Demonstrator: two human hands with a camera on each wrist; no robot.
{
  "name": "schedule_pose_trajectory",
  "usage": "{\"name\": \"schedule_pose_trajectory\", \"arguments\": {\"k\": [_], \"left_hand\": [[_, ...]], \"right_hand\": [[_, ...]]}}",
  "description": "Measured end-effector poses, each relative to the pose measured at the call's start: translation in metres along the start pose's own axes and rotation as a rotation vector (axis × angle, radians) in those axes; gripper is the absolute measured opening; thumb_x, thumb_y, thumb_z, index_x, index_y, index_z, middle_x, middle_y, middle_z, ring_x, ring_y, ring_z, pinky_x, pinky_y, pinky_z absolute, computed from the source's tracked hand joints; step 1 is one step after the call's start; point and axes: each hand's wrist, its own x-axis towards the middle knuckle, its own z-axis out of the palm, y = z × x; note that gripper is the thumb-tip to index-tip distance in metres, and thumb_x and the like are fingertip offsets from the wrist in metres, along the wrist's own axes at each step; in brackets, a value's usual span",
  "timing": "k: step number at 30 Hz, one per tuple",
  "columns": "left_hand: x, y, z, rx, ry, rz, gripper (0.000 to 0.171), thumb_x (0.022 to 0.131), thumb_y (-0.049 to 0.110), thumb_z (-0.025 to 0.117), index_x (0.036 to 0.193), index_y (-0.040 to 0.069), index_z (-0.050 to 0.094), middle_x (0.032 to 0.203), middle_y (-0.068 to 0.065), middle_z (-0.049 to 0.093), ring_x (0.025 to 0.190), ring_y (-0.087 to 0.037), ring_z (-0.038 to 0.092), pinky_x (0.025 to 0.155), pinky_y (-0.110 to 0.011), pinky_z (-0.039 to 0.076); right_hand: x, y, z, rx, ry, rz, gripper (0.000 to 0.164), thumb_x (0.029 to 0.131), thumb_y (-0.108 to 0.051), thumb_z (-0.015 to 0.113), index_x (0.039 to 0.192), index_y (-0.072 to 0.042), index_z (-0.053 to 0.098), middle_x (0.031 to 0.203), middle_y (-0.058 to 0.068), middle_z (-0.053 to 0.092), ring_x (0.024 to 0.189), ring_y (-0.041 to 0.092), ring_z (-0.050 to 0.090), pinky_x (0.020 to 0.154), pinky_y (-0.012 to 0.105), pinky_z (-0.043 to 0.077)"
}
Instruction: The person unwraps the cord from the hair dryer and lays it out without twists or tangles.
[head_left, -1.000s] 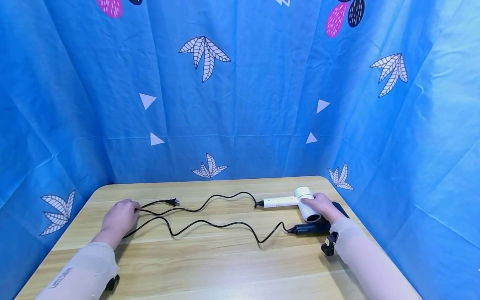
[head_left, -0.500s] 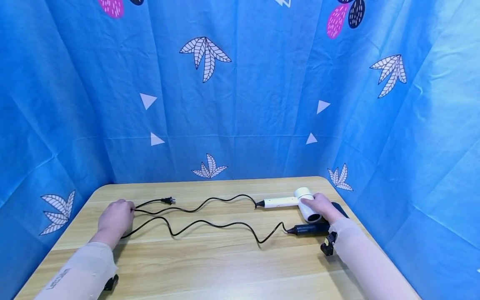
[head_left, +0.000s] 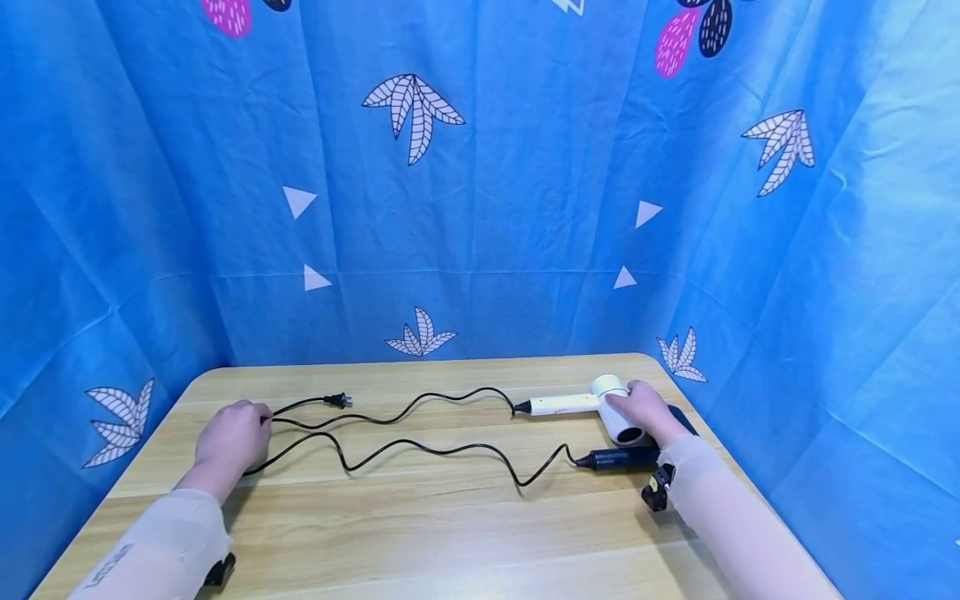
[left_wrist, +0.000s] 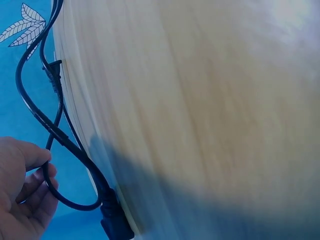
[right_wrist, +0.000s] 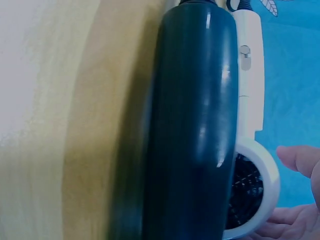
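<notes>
In the head view my left hand (head_left: 234,437), at the table's left, pinches a thin black power cord (head_left: 300,404) near its plug (head_left: 339,400). The left wrist view shows thumb and fingertips on the looped cord (left_wrist: 75,205); a second black plug (left_wrist: 116,220) lies beside the loop. On the right, my right hand (head_left: 645,410) holds the barrel of a white hair dryer (head_left: 562,404), its thumb over the top. A dark hair dryer (head_left: 618,458) lies just in front, partly under my forearm; its handle (right_wrist: 195,120) fills the right wrist view. The right fingertips are partly hidden behind the white barrel.
The second cord (head_left: 450,450) runs in waves from the dark hair dryer toward my left hand. Blue printed curtains (head_left: 480,208) stand close behind the wooden table (head_left: 420,533) and along both sides.
My left hand has moved slightly left, drawing the pinched cord and its plug a little with it. The right hand and both hair dryers have stayed in place.
</notes>
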Motion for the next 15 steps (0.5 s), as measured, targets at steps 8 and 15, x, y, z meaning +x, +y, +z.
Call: {"name": "schedule_pose_trajectory", "arguments": {"k": [8, 15], "left_hand": [[-0.0038, 0.0018, -0.0013, -0.006, 0.045, 0.016, 0.022, 0.092, 0.005, 0.062, 0.11, -0.006, 0.069, 0.101, -0.028, 0.064, 0.097, -0.051, 0.06, 0.08, -0.064, 0.051], [-0.0052, -0.0007, -0.0014, -0.011, 0.04, 0.022, 0.021, 0.092, 0.004, 0.063, 0.11, -0.005, 0.069, 0.102, -0.028, 0.064, 0.097, -0.051, 0.06, 0.078, -0.063, 0.051]], "right_hand": [[0.0006, -0.0046, -0.0038, -0.04, -0.026, 0.008, 0.065, 0.097, -0.029, 0.062, 0.138, 0.017, 0.04, 0.125, 0.033, 0.055, 0.103, 0.038, 0.059, 0.089, 0.048, 0.053], [0.0036, -0.0037, -0.002, -0.049, -0.026, 0.007, 0.063, 0.099, -0.023, 0.061, 0.141, 0.017, 0.038, 0.135, 0.037, 0.049, 0.113, 0.042, 0.056, 0.097, 0.053, 0.05]]}}
